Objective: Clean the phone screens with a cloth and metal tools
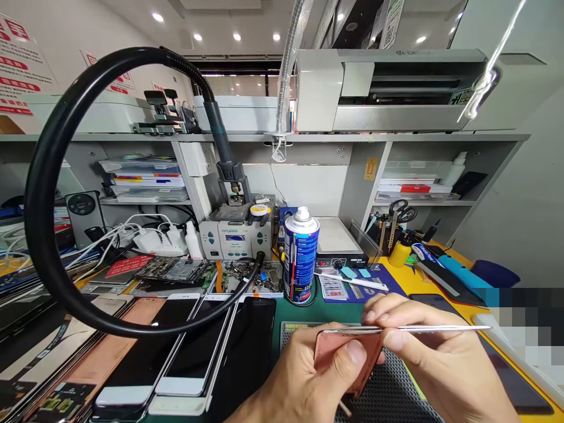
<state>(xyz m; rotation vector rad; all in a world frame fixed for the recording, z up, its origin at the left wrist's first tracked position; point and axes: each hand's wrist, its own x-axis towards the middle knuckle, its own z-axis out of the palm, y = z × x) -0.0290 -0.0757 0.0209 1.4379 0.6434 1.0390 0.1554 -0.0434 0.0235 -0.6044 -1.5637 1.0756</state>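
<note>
A thin phone part with a pink-copper inner face (pixel 325 348) is held up on edge at the lower centre. My left hand (pixel 315 370) is closed round it, thumb pressed on the copper face. My right hand (pixel 432 352) pinches a slim, light-coloured pointed tool (pixel 458 328), which lies along the part's upper edge and sticks out to the right. Where the tool's other end meets the edge is hard to make out. Beneath both hands is a dark perforated mat (pixel 396 388).
Several phones and screens, one a black-faced phone (pixel 176 329), lie at the left. A thick black hose (pixel 33 194) loops above them from a rework station (pixel 235 238). Behind the hands stands a blue spray can (pixel 301 258); scissors (pixel 402 211) and tools are at the right.
</note>
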